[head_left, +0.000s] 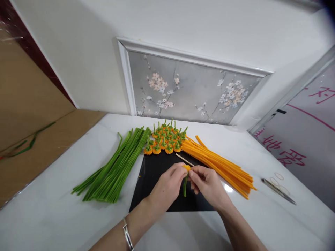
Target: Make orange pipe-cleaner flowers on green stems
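My left hand and my right hand meet over the black mat, fingers closed. Between their fingertips is a small orange pipe cleaner piece, partly hidden by the fingers. A green pipe cleaner hangs down from it between the hands. Just beyond the hands a thin pale stick lies across the mat. Several finished small pumpkins, orange with green stems, stand grouped at the mat's far end.
Green pipe cleaners lie bundled on the left of the white table. An orange bundle lies on the right. Farther right are scissors or tweezers and thin rubber bands. A wall with a framed floral panel stands behind.
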